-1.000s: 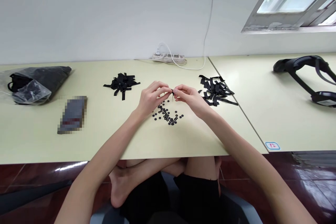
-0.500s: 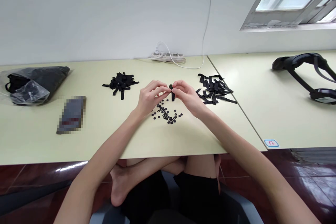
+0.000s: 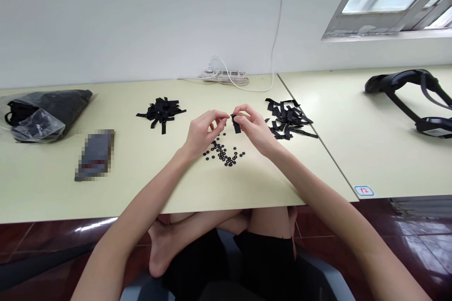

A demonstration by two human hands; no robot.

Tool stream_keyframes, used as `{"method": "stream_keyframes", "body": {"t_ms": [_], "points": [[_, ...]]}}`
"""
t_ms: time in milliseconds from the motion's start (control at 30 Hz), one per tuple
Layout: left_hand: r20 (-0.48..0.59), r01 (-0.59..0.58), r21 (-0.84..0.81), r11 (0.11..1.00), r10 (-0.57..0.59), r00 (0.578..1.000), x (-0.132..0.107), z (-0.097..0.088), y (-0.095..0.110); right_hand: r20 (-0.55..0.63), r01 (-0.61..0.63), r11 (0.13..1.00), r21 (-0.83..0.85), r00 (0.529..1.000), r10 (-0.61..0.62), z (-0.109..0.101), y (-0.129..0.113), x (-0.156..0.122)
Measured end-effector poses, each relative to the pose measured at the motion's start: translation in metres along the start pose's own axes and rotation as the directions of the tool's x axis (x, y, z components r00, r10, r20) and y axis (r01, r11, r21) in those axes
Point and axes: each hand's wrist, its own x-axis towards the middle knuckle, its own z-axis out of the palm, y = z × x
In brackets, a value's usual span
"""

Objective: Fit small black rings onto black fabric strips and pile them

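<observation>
A short black fabric strip hangs from the fingertips of my right hand, pinched between thumb and fingers. Close by on its left is my left hand, fingers curved and the thumb tip slightly apart from the index finger. I see nothing between those fingertips, and they sit just beside the strip's upper end. Below both hands, small round black ring-like pieces lie scattered on the table. A pile of black strips lies to the right of my right hand. Another pile of black strips lies to the left.
On the pale table, a pixelated dark item and a plastic bag with black contents are at left. A power strip with a white cable sits against the wall. A black strapped headset-like device rests at right.
My left fingertips have come away from the strip and parted a little. The strip now tilts and stays with my right hand, which has turned slightly. The view shifted slightly.
</observation>
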Motion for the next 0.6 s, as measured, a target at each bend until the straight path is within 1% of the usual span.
{"method": "stream_keyframes", "body": {"t_ms": [200, 433, 600], "points": [[0.013, 0.015, -0.009, 1.0, -0.015, 1.0, -0.0011, 0.0011, -0.0016, 0.032, 0.014, 1.0, 0.007, 0.999, -0.014, 0.0002, 0.0005, -0.0008], [0.033, 0.026, -0.005, 1.0, -0.025, 0.999, -0.002, 0.0009, -0.0025, 0.051, 0.115, 0.993, 0.008, 0.992, -0.115, -0.0001, 0.0028, 0.0005], [0.034, 0.068, -0.024, 0.997, -0.067, 0.997, -0.0022, 0.001, -0.0016, 0.087, 0.146, 0.986, 0.074, 0.984, -0.152, 0.0014, 0.0019, -0.0008]]}}
